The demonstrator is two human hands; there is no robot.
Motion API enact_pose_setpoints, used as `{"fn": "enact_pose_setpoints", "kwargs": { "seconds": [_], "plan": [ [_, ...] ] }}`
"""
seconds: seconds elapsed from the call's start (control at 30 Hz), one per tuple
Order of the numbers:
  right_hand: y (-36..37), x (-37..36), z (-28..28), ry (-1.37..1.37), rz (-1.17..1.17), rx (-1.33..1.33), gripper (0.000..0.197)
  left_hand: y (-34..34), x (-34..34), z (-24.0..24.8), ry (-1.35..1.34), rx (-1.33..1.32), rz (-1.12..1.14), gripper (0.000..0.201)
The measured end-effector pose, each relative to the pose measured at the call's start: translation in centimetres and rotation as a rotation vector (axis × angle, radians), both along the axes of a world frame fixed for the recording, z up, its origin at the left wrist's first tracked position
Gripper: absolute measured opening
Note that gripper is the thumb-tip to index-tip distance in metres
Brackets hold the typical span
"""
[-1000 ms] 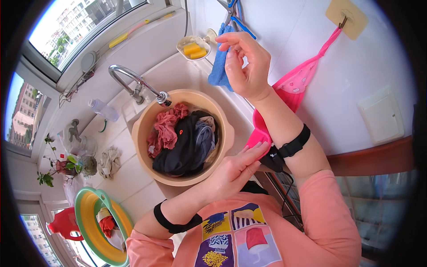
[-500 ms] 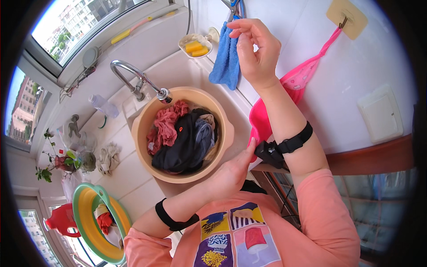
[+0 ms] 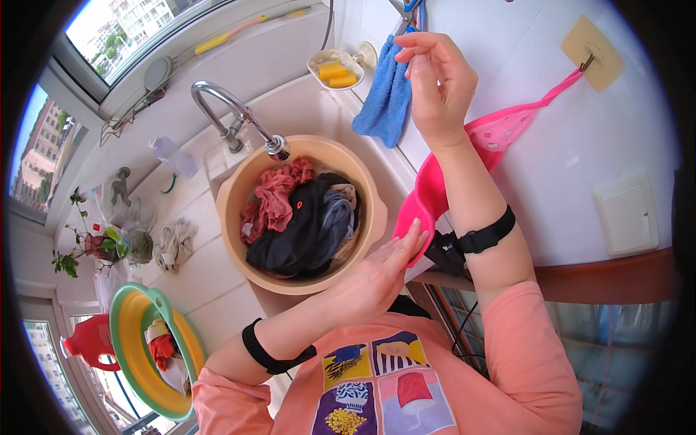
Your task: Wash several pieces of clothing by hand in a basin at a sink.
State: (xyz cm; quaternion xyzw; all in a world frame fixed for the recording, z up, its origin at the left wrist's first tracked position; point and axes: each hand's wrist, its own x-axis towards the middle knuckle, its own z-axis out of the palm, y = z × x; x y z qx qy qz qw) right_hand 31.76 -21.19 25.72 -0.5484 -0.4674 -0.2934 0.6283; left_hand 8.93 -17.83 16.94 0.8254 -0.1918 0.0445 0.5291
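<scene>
A pink cloth (image 3: pixel 433 177) with a patterned patch hangs by its strap from a wall hook, passing behind my right forearm. Against its lower end lies my left hand (image 3: pixel 384 272), fingers stretched out over the fabric. My right hand (image 3: pixel 444 98) is raised beside a hanging blue towel (image 3: pixel 384 101); its fingers are loosely bent and apart, with nothing in them. In front of me, left of both hands, a beige basin (image 3: pixel 230 246) holds a red crumpled garment (image 3: pixel 274 197), a black one (image 3: pixel 293 235) and other dark and tan laundry.
A chrome faucet (image 3: pixel 217 94) arches over the basin's far rim. A soap dish (image 3: pixel 336 75) with yellow bars hangs on the wall. A clear bottle (image 3: pixel 174 158), a rag (image 3: pixel 174 245) and plants stand left. A green-yellow tub (image 3: pixel 122 362) and red jug (image 3: pixel 90 341) are lower left.
My left hand has turned slightly and its fingers now lie over the pink cloth's lower end. My right hand stays raised. The whole view has shifted a little.
</scene>
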Motion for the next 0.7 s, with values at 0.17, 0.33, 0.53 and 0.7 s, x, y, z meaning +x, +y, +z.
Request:
{"fn": "enact_pose_setpoints", "kwargs": {
  "seconds": [0.17,0.33,0.53,0.7],
  "plan": [
    [1.3,0.3,-1.1,0.021,0.012,-0.026,0.018,1.5,1.0,-2.3,0.168,-0.102,0.049,0.073],
    [3.1,-1.4,-2.5,0.197,0.073,-0.325,0.017,4.7,2.7,-5.8,0.319,-0.646,0.272,0.064],
    [1.4,-3.9,-10.1,0.061,0.235,-1.663,0.037,13.8,0.9,-10.1,0.243,-0.187,0.939,0.038],
    [1.9,-2.0,-15.2,-0.356,-0.262,-1.725,0.020,18.2,-3.1,-12.3,0.327,0.184,0.971,0.041]
  ]
}}
